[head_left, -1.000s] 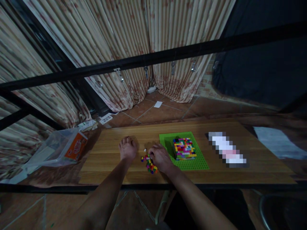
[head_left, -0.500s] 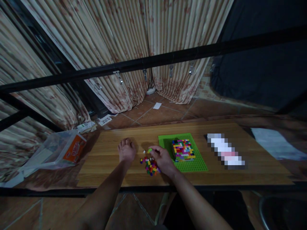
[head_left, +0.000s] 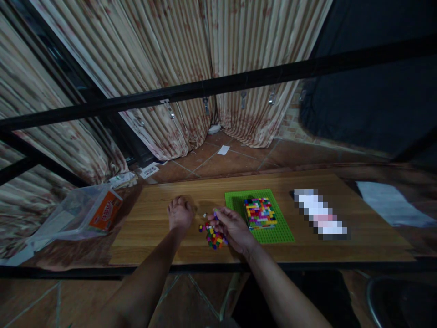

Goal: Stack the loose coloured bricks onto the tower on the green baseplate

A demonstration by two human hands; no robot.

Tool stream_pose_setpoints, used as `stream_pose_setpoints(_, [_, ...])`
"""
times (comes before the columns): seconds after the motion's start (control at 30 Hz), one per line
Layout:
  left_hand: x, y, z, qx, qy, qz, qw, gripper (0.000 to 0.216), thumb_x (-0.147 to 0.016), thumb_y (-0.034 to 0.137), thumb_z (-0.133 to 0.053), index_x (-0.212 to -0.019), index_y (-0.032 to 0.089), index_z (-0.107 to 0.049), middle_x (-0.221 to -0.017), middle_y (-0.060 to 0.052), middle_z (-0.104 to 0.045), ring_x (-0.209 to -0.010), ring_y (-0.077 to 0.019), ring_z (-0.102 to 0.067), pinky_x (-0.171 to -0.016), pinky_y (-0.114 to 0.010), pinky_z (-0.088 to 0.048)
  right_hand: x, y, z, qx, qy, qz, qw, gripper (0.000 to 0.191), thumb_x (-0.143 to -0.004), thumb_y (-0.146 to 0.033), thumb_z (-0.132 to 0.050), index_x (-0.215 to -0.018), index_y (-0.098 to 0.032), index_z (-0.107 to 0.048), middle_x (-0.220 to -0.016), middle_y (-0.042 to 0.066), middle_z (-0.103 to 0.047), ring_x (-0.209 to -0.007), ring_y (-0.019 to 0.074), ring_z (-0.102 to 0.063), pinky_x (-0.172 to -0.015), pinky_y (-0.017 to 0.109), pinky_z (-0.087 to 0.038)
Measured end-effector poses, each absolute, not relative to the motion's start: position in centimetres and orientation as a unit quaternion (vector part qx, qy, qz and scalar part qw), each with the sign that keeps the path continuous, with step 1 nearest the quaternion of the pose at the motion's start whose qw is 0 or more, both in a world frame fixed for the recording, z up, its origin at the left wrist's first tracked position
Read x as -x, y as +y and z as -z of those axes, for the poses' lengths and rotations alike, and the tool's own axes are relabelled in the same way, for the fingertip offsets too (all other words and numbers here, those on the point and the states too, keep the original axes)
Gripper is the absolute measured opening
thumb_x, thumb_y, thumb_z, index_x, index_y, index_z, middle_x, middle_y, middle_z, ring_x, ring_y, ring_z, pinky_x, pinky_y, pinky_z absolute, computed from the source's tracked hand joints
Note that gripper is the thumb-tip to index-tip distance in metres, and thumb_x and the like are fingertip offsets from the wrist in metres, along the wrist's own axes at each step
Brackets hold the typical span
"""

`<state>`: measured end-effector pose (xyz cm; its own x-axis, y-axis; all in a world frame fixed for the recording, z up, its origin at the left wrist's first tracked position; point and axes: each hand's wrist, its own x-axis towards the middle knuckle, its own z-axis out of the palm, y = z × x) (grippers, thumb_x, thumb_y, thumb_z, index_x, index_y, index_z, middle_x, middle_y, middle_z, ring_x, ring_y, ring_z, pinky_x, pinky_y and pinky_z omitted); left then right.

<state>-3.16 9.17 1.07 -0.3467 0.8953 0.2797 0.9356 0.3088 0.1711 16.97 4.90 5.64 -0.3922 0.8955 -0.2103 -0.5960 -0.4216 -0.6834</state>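
Observation:
My left hand (head_left: pixel 180 215) rests palm down on the wooden table, its fingers slightly apart and holding nothing. Closed in a pinch, my right hand (head_left: pixel 234 230) grips a small toy brick (head_left: pixel 215 214) that shows green and purple between thumb and fingertips; the fingers partly hide it. Just below lies a loose pile of multicoloured toy bricks (head_left: pixel 215 239), with a stray white brick (head_left: pixel 205 215) above it. To the right, a block built of many coloured bricks (head_left: pixel 260 212) sits on a green studded baseplate (head_left: pixel 285 234).
A pixelated flat object (head_left: pixel 321 214) lies on the table's right side. Left of the wooden table (head_left: pixel 143 248) stands a clear plastic box (head_left: pixel 73 216) with an orange label. A black metal bar (head_left: pixel 191 91) crosses in front of the curtains, and white paper (head_left: pixel 392 202) is at far right.
My right hand has turned slightly at the fingertips, so the held brick now shows purple as well as green and less of it is visible. The left hand stays where it was.

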Motion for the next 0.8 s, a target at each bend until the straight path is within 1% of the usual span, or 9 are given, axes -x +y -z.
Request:
stream_pose_setpoints(0.13, [3.2,9.2,-1.0,0.564,-0.809,0.151,0.067,0.039,-0.091,0.028,-0.040,-0.122,0.015,-0.059,-0.129,-0.013,-0.059,-0.118,-0.0283,-0.051,-0.101,-0.043,-0.039,-16.9,4.8,-5.7,0.300,-0.266,-0.784,0.474,0.042,-0.060,-0.047,-0.087,-0.082,-0.017,-0.066,-0.066,-0.001,-0.069,-0.049,0.0054,-0.056,-0.040,0.012,-0.037])
stream_pose_setpoints(0.2, [3.2,9.2,-0.9,0.564,-0.809,0.150,0.066,0.039,-0.091,0.028,-0.040,-0.123,0.015,-0.059,-0.129,-0.013,-0.059,-0.119,-0.0284,-0.051,-0.101,-0.043,-0.039,-16.8,4.8,-5.7,0.306,-0.263,-0.776,0.485,0.044,-0.059,-0.046,-0.087,-0.083,-0.017,-0.066,-0.062,-0.003,-0.067,-0.046,0.0052,-0.054,-0.039,0.013,-0.037])
stream_pose_setpoints(0.37, [3.2,9.2,-0.9,0.565,-0.809,0.152,0.065,0.040,-0.091,0.029,-0.040,-0.124,0.015,-0.059,-0.128,-0.013,-0.060,-0.120,-0.0287,-0.050,-0.102,-0.043,-0.039,-16.5,4.9,-5.5,0.326,-0.259,-0.758,0.502,0.048,-0.057,-0.048,-0.087,-0.088,-0.018,-0.066,-0.060,-0.003,-0.066,-0.045,0.0074,-0.056,-0.040,0.016,-0.044])
stream_pose_setpoints(0.5, [3.2,9.1,-0.9,0.564,-0.808,0.155,0.066,0.039,-0.091,0.028,-0.040,-0.122,0.016,-0.059,-0.129,-0.013,-0.059,-0.118,-0.0284,-0.051,-0.101,-0.043,-0.039,-16.3,5.4,-4.7,0.347,-0.271,-0.747,0.498,0.048,-0.057,-0.050,-0.086,-0.085,-0.017,-0.066,-0.067,0.001,-0.070,-0.053,0.0111,-0.063,-0.050,0.021,-0.052])
stream_pose_setpoints(0.57, [3.2,9.1,-0.9,0.565,-0.808,0.154,0.069,0.039,-0.092,0.028,-0.039,-0.122,0.015,-0.059,-0.128,-0.013,-0.060,-0.117,-0.0286,-0.051,-0.101,-0.043,-0.039,-16.3,5.7,-4.0,0.369,-0.291,-0.734,0.491,0.044,-0.061,-0.048,-0.083,-0.086,-0.017,-0.066,-0.069,0.002,-0.070,-0.057,0.0120,-0.065,-0.053,0.022,-0.053])
stream_pose_setpoints(0.63, [3.2,9.1,-0.9,0.565,-0.808,0.153,0.072,0.040,-0.092,0.029,-0.038,-0.123,0.015,-0.059,-0.128,-0.013,-0.060,-0.117,-0.0288,-0.051,-0.101,-0.043,-0.039,-16.4,6.0,-3.5,0.410,-0.342,-0.705,0.467,0.034,-0.071,-0.044,-0.076,-0.088,-0.017,-0.066,-0.065,0.000,-0.068,-0.052,0.0113,-0.062,-0.049,0.022,-0.050])
stream_pose_setpoints(0.7, [3.2,9.1,-0.9,0.566,-0.807,0.150,0.070,0.039,-0.092,0.029,-0.039,-0.122,0.015,-0.059,-0.127,-0.013,-0.060,-0.117,-0.0287,-0.052,-0.101,-0.043,-0.039,-16.5,6.5,-3.3,0.465,-0.440,-0.650,0.410,0.021,-0.083,-0.035,-0.063,-0.090,-0.016,-0.067,-0.059,-0.002,-0.065,-0.046,0.0109,-0.057,-0.045,0.021,-0.045])
stream_pose_setpoints(0.77, [3.2,9.1,-1.0,0.567,-0.808,0.147,0.068,0.038,-0.092,0.029,-0.039,-0.121,0.016,-0.060,-0.127,-0.013,-0.060,-0.117,-0.0285,-0.052,-0.100,-0.043,-0.039,-16.6,6.9,-3.5,0.512,-0.574,-0.551,0.322,0.022,-0.089,-0.024,-0.049,-0.093,-0.016,-0.070,-0.060,0.000,-0.067,-0.050,0.0119,-0.060,-0.049,0.021,-0.045])
stream_pose_setpoints(0.8, [3.2,9.1,-1.0,0.567,-0.808,0.146,0.067,0.037,-0.091,0.029,-0.039,-0.120,0.016,-0.060,-0.127,-0.013,-0.060,-0.117,-0.0284,-0.052,-0.100,-0.043,-0.039,-16.7,7.1,-3.8,0.526,-0.632,-0.497,0.279,0.026,-0.089,-0.019,-0.046,-0.093,-0.017,-0.071,-0.066,0.001,-0.070,-0.057,0.0127,-0.064,-0.056,0.022,-0.047])
